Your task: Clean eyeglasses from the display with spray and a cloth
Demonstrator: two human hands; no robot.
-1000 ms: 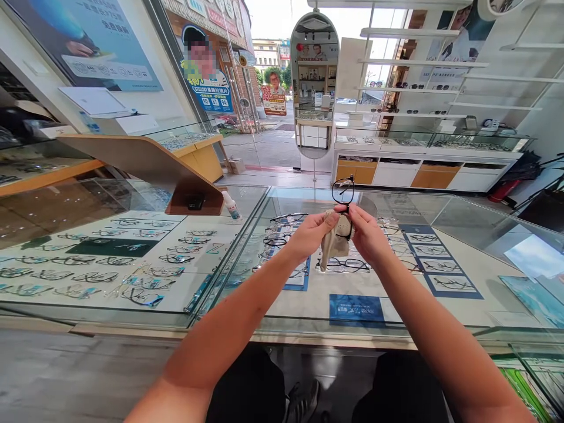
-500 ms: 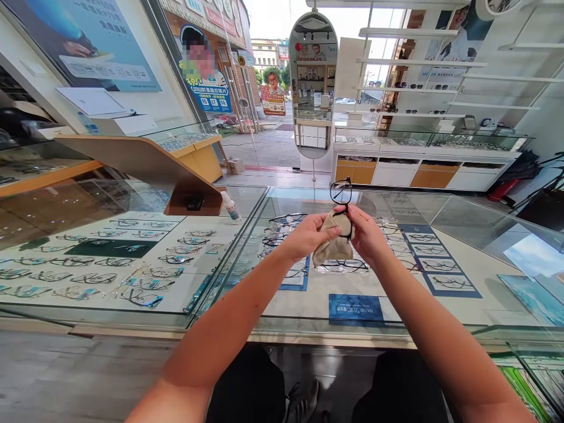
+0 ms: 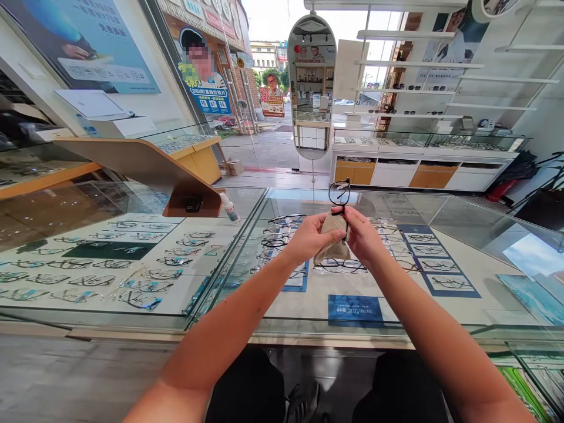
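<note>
Above the glass counter I hold a pair of black-rimmed eyeglasses (image 3: 339,192), turned so that one round lens stands up over my fingers. My left hand (image 3: 316,236) is closed on a beige cleaning cloth (image 3: 333,249), which is folded over the lower lens and hangs down below it. The lower lens is mostly hidden by the cloth. My right hand (image 3: 359,230) pinches the eyeglasses by the frame near the bridge, right beside the cloth. Both hands are close together, almost touching.
Under the glass countertop (image 3: 291,311) lie rows of eyeglass frames (image 3: 341,266) and a blue card (image 3: 356,309). A small spray bottle (image 3: 230,207) stands left of my hands, by a brown wooden stand (image 3: 194,202). An oval mirror (image 3: 311,88) rises beyond the counter.
The cloth and my left thumb have shifted slightly over the lower lens, covering more of it. The eyeglasses stay nearly in place, with my right hand still pinching them.
</note>
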